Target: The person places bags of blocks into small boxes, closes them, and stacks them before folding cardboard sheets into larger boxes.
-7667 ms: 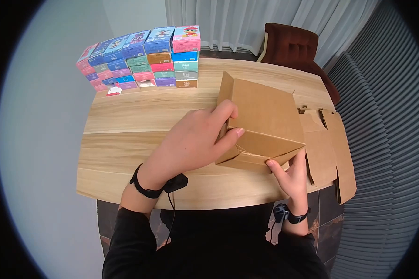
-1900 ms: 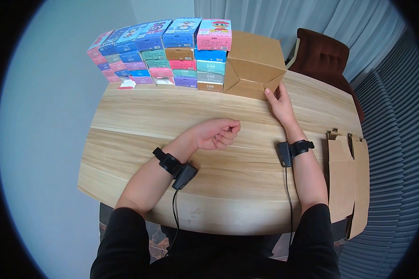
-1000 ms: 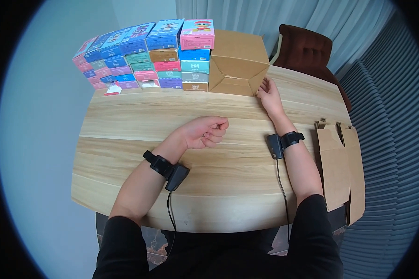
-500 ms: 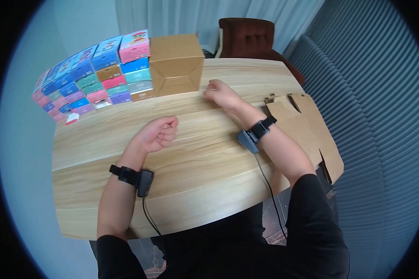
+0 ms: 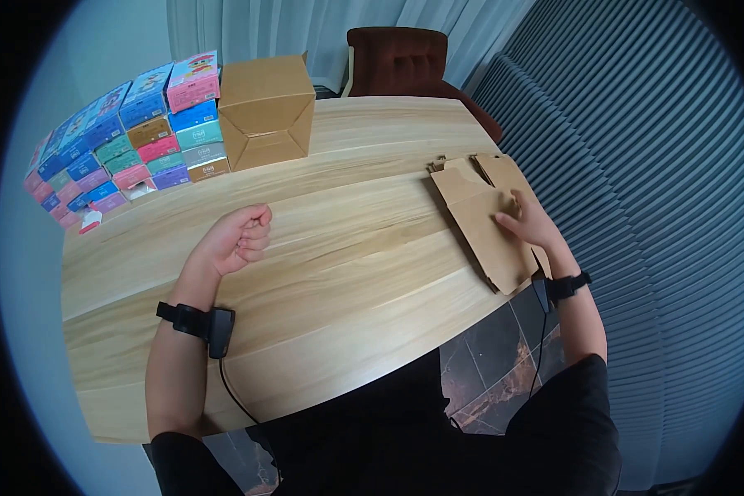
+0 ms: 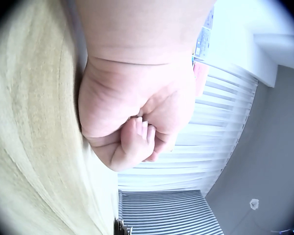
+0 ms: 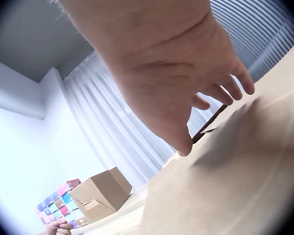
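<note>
My left hand (image 5: 236, 240) rests on the wooden table, its fingers curled in toward the palm and nothing held. In the left wrist view the fingertips of this hand (image 6: 137, 107) tuck against the palm. Over the flattened cardboard boxes (image 5: 475, 217) at the table's right side, my right hand (image 5: 531, 221) reaches with spread fingers. The right wrist view has that hand (image 7: 171, 83) close above the brown cardboard (image 7: 269, 156), casting a shadow on it. An assembled cardboard box (image 5: 266, 120) stands at the back, its folded end toward me.
Several colourful small boxes (image 5: 159, 147) are stacked left of the assembled box, with a torn white-and-red piece (image 5: 91, 218) at their front. A brown chair (image 5: 397, 62) is behind the table (image 5: 347, 215). Grey slatted blinds (image 5: 620, 207) run along the right. Cables hang from both wrist cameras.
The assembled box was set beside the coloured stack and my right hand let go of it. That hand then moved right to the flattened cardboard. The head view has turned right.
</note>
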Motion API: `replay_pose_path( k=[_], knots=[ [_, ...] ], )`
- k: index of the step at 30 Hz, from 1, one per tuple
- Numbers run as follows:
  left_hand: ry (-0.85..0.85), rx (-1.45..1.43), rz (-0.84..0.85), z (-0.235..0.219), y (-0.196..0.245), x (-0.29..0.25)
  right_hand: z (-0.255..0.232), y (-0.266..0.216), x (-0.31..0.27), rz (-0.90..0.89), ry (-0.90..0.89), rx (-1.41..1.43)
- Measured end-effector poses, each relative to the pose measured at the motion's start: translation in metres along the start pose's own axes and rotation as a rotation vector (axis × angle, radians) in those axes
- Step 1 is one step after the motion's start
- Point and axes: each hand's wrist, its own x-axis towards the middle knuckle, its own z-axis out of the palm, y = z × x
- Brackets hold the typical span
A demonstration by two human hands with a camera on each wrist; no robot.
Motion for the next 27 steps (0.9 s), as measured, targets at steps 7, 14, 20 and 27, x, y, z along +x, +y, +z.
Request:
replay_pose_path(
  k=[7,14,20,27],
  knots=[
    [0.025,0.014,0.000,0.001,-0.001,0.000,-0.007,0.002,-0.034,-0.009,-0.049,-0.020],
    [0.042,0.036,0.020,0.004,-0.002,-0.001,-0.034,0.035,-0.053,-0.137,-0.371,-0.022],
    [0.054,0.045,0.023,0.005,-0.003,0.001,-0.021,0.047,-0.089,-0.005,-0.302,-0.249],
    [0.060,0.036,0.044,0.003,-0.004,0.001,-0.023,0.064,-0.097,-0.028,-0.233,-0.245]
  ],
)
